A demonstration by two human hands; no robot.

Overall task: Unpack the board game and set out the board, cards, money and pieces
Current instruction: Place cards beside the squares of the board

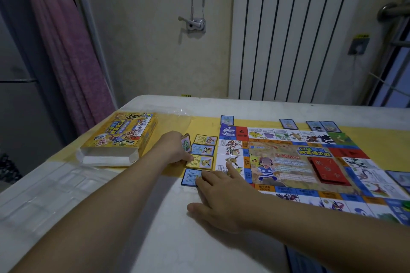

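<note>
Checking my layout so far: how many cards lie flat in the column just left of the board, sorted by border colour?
Yellow-bordered cards: 2
Blue-bordered cards: 2
Total: 4
The stack held in the left hand is not counted.

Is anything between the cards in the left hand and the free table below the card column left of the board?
Yes: the right hand lies there, fingers on the lowest blue card, palm over the table just below it. The left hand grips its cards beside the column; nothing else intervenes.
</note>
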